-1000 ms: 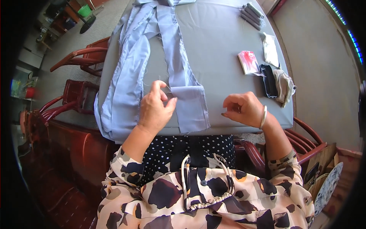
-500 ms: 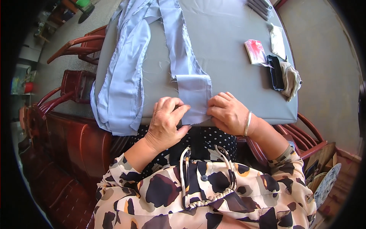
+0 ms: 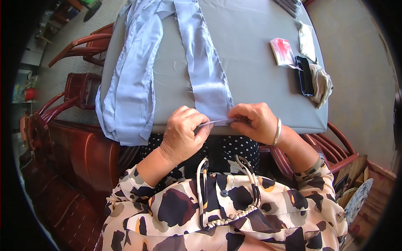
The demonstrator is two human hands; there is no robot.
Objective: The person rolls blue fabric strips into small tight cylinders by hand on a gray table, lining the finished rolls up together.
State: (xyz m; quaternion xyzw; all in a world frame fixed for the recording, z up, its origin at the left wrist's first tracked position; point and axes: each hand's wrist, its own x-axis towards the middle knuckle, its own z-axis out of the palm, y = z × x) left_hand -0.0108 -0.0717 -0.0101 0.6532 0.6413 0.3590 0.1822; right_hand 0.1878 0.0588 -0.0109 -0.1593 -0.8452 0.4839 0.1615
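Observation:
A long strip of pale blue fabric (image 3: 205, 71) with frayed edges runs down the table toward me. My left hand (image 3: 184, 134) pinches the left corner of its near end between thumb and fingers. On the other corner, my right hand (image 3: 255, 121), with a bracelet at the wrist, has its fingers closed too. Between the hands the end of the strip is raised into a thin edge just above the table's front. More of the same blue cloth (image 3: 132, 88) lies in layers to the left, its lower end drooping over the table edge.
The grey-covered table (image 3: 259, 88) fills the middle. At its right lie a pink-and-white packet (image 3: 283, 52), a white pouch (image 3: 307, 42), a black item (image 3: 305, 75) and a beige cloth (image 3: 320, 85). Grey rolls (image 3: 289, 6) sit at the far right corner. Red-brown chairs (image 3: 81, 92) stand at left.
The flap that was folded over on the strip is now opened out flat. Both hands have lifted the near edge off the table and pinch it, the right hand slightly lower.

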